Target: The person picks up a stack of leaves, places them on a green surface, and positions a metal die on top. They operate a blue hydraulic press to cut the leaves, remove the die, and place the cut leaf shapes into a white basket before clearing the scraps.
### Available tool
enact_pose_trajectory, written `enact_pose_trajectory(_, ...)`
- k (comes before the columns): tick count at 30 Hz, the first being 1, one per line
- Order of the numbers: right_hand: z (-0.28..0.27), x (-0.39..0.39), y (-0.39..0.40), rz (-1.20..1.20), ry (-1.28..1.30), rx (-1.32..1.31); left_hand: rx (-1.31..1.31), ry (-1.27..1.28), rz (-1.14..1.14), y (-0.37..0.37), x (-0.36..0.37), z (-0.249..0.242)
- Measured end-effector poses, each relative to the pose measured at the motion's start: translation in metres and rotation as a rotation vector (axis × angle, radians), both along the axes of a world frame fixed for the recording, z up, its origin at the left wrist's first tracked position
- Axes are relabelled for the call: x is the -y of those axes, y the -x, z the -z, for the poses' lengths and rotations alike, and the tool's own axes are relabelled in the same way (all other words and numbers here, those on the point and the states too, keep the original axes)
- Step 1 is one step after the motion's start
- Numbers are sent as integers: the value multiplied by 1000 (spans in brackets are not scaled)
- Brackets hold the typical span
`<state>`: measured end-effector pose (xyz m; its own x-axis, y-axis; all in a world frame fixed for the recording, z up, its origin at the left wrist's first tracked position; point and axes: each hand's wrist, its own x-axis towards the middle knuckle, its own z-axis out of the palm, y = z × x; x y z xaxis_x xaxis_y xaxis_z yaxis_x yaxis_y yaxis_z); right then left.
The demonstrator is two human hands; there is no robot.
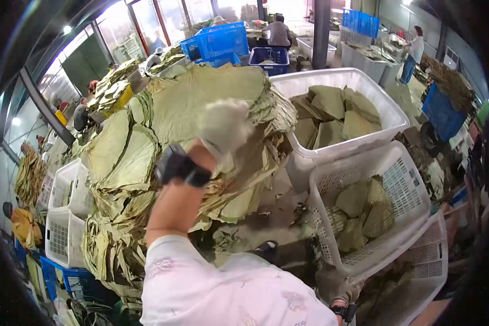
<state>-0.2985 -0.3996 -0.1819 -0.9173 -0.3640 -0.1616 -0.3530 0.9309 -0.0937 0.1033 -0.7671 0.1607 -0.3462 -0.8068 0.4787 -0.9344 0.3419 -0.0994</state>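
My left hand [225,129], in a pale work glove, is over a tall stack of large, flat, dried green-brown leaves [201,89]. Motion smears its fingers, so I cannot tell whether they hold a leaf. A dark band with a box-like device [179,165] circles that forearm. Low on the right, my gloved right hand [339,287] is closed at the near corner of a white perforated plastic basket [323,228]. Folded leaf pieces [361,212] lie inside this basket. Behind it stands a solid white tub [386,138] with more leaf pieces.
Another white basket [432,255] sits beneath the perforated one at right. White crates [65,233] and a blue crate [76,282] are stacked at left. Blue crates [220,41] stand behind the leaf stack. People work farther back, one seated person [279,32] among them.
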Motion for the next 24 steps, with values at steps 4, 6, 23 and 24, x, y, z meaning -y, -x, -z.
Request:
enact_pose_trajectory(4,9,1,0,41,19,-19,-43,46,-124,-96,126,-28)
enact_pose_trajectory(6,10,6,-3,65,23,-26,-67,56,-134,-141,183,-24)
enact_pose_trajectory(23,33,49,12,314,21,-81,-663,-796,37,-303,404,60)
enact_pose_trajectory(24,38,42,16,335,30,-81,-768,-909,72,-311,410,61)
